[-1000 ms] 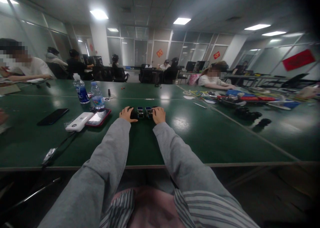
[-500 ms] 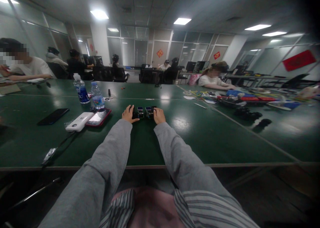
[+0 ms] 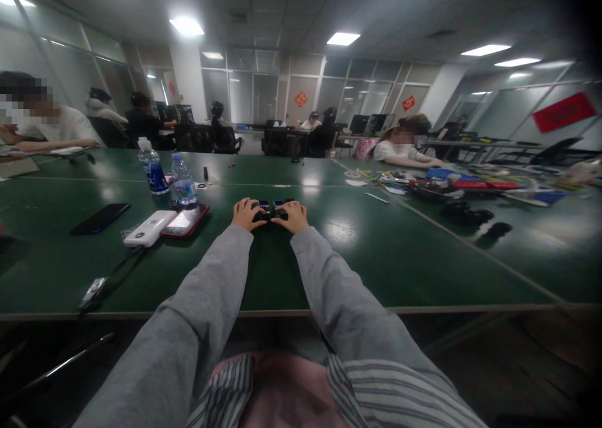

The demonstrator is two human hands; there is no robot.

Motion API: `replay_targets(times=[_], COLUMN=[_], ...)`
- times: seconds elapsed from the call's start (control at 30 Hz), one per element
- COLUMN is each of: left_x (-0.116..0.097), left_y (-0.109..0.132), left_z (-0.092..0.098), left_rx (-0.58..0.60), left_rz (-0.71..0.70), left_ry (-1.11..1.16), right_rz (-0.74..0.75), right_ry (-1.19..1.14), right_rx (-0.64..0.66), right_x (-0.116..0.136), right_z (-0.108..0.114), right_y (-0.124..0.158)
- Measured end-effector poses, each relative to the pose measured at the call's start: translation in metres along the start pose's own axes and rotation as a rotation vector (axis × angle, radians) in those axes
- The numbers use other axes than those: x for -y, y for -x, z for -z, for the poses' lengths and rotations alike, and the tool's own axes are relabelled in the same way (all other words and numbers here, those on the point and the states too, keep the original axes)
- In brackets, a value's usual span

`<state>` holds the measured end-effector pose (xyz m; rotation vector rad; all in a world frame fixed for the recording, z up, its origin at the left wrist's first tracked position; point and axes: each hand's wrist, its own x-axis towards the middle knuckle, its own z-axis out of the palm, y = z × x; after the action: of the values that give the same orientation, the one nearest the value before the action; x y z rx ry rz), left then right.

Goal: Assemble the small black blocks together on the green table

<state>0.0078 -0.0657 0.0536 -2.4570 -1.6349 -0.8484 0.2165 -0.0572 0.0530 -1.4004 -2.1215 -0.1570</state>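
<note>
Two small dark devices, each with a little bluish screen on its far part, lie side by side on the green table (image 3: 376,265). My left hand (image 3: 244,215) curls its fingers and thumb around the left device (image 3: 264,203), covering most of it. Around the right device (image 3: 279,203) my right hand (image 3: 295,216) is closed in the same way, thumb on the near side. The thumbs point towards each other with a narrow gap between. What kind of devices these are, I cannot make out.
To the left are a black phone (image 3: 100,219), a white power bank (image 3: 150,229) with a cable, a red-edged phone (image 3: 187,219) and two bottles, one blue-labelled (image 3: 153,168), one clear (image 3: 183,180). Tools and cables (image 3: 437,187) spread at right; people sit around.
Both hands have moved inward over the devices, with fingers and thumbs now closed around them. The devices appear to stay in place.
</note>
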Motion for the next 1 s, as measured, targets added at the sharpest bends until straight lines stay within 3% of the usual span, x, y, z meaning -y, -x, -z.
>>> replay_targets(times=[0.37, 0.53, 1.0], left_x=[0.004, 0.006, 0.003], left_y=[-0.001, -0.002, 0.000], left_z=[-0.003, -0.006, -0.010], left_rx=[0.012, 0.000, -0.038], left_rz=[0.033, 0.003, 0.004], left_ry=[-0.039, -0.047, -0.135], right_rz=[0.055, -0.001, 0.027], right_ry=[0.127, 0.161, 0.181], right_rx=[0.159, 0.066, -0.003], right_x=[-0.010, -0.012, 0.000], right_z=[0.001, -0.002, -0.015], right_y=[-0.004, -0.002, 0.003])
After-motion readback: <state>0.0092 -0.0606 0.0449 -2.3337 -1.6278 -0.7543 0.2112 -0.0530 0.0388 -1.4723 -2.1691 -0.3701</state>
